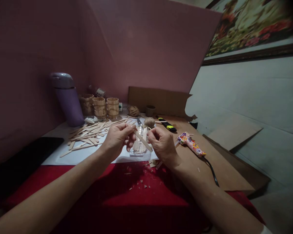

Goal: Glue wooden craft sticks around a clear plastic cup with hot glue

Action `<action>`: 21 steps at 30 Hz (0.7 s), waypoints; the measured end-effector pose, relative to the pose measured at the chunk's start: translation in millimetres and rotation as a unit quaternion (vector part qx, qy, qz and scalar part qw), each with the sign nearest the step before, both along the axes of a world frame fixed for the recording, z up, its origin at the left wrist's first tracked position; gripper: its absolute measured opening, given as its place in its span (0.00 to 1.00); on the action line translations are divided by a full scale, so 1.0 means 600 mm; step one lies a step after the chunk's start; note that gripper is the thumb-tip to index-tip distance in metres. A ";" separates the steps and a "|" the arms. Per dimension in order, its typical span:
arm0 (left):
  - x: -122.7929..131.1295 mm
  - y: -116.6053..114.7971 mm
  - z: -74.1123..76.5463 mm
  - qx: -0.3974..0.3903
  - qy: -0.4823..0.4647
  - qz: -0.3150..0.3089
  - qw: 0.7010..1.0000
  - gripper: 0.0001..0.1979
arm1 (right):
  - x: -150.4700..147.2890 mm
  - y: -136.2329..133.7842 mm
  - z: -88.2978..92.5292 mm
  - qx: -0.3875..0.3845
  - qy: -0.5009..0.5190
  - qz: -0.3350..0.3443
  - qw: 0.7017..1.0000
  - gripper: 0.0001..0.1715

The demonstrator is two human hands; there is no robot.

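Note:
My left hand (118, 138) and my right hand (161, 143) meet over the table, both pinched on one wooden craft stick (142, 140) that slants down to the right between them. Beneath the stick lies a small clear piece with several sticks (138, 146) on it. A loose pile of craft sticks (90, 134) spreads on the white sheet (63, 155) to the left of my left hand. Wood chips (139, 183) dot the red cloth below my hands.
A purple flask (67, 99) and three stick-built cups (100, 107) stand at the back left. A twine ball (133, 110), a yellow-black cutter (167, 124) and a flowered glue gun (191, 144) with its cord lie on brown cardboard (224, 169). A black phone (26, 156) lies at the left.

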State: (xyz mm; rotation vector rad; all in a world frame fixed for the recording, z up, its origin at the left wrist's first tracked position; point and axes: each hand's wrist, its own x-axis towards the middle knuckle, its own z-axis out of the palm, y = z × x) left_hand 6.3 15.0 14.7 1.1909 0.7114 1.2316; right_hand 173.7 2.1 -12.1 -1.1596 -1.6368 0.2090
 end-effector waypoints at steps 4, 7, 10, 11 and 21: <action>-0.008 0.003 0.015 -0.021 -0.001 0.023 1.000 0.17 | 0.011 0.009 0.007 -0.021 0.063 0.006 0.998 0.09; -0.006 0.005 0.023 -0.024 0.011 0.012 1.000 0.17 | 0.008 0.002 0.015 -0.033 0.079 0.079 0.993 0.10; 0.004 0.005 0.030 -0.008 0.030 -0.002 1.000 0.18 | 0.002 -0.009 0.023 -0.056 0.071 0.140 0.986 0.13; 0.008 0.005 0.032 0.001 0.038 -0.006 0.999 0.19 | 0.000 -0.012 0.026 -0.066 0.077 0.150 0.983 0.14; 0.032 0.020 0.060 0.027 0.060 -0.028 0.997 0.18 | 0.024 0.008 0.025 -0.056 0.102 -0.003 0.993 0.21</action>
